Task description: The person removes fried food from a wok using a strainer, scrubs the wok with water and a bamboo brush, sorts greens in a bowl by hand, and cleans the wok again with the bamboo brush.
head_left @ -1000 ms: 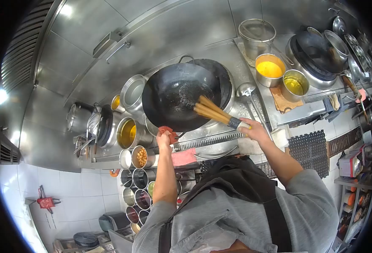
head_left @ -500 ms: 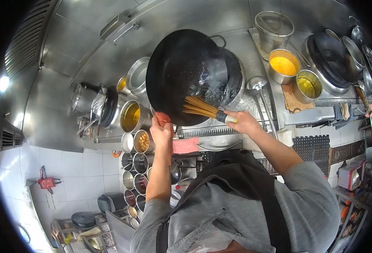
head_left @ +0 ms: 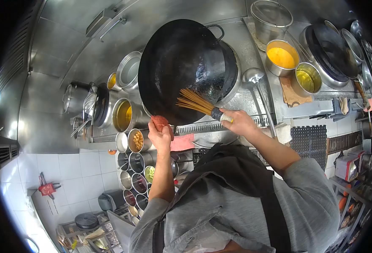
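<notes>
A large black wok [head_left: 173, 63] is tilted over the stove, its far loop handle [head_left: 219, 28] raised at the upper right. My left hand [head_left: 159, 137] is closed around a folded red cloth [head_left: 161, 122] at the wok's near-left rim; the part of the wok under the cloth is hidden. In my right hand [head_left: 240, 122] is a bamboo wok brush [head_left: 196, 101], gripped by its taped handle. Its splayed bristles reach over the near rim into the wok. The inside of the wok looks wet and shiny on the right.
A ladle [head_left: 253, 76] rests on the steel counter to the right. Beyond it stand pots of orange liquid [head_left: 283, 57] and yellow oil [head_left: 308, 79]. On the left are an oil pot [head_left: 122, 116] and several ingredient tins, one with brown pieces [head_left: 136, 141]. A pink cloth [head_left: 182, 142] lies at the front edge.
The splashing water in the wok has gone down to a wet sheen. The wok and both hands appear slightly farther left, while the view itself has also shifted. Both grips are unchanged.
</notes>
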Action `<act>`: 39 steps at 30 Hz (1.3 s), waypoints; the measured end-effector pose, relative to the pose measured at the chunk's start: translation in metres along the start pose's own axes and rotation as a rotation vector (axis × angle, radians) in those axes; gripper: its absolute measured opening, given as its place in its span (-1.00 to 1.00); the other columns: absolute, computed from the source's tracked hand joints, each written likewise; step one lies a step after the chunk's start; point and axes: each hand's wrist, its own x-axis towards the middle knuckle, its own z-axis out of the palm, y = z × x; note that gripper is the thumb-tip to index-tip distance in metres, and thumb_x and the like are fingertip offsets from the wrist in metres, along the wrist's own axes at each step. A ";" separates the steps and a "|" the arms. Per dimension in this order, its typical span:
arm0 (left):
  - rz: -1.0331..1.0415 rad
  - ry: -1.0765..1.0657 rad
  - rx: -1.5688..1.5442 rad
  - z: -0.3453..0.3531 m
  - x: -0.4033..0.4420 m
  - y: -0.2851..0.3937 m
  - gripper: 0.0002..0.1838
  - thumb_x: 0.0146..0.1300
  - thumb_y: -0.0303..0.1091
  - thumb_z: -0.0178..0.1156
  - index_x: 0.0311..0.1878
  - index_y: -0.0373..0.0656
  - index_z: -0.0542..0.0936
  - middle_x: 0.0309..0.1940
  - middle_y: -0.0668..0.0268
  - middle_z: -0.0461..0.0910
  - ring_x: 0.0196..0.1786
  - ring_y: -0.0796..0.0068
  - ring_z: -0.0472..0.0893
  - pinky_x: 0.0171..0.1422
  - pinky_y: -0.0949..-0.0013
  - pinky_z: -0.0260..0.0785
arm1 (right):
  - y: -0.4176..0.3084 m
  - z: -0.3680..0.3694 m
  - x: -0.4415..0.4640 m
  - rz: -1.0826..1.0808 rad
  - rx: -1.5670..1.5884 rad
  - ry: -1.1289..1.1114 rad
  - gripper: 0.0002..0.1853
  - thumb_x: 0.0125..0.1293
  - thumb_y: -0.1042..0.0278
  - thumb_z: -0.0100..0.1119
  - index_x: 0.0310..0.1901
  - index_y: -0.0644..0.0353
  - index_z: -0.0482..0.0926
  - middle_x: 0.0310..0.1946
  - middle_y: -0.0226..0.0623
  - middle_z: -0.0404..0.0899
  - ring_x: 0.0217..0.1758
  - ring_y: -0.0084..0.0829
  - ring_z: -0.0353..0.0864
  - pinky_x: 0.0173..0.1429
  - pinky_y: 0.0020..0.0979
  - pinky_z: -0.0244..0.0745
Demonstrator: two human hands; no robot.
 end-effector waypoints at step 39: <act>-0.908 -0.266 -0.978 0.174 0.011 -0.097 -0.72 0.15 -0.54 0.08 -0.04 -0.22 0.41 -0.21 0.15 0.54 -0.24 0.29 0.63 -0.20 0.26 0.57 | -0.033 -0.070 0.250 0.071 0.606 0.773 -0.28 0.34 0.31 0.18 0.48 0.08 0.09 -0.02 -0.14 0.54 -0.42 -0.33 0.64 -0.48 -0.41 0.53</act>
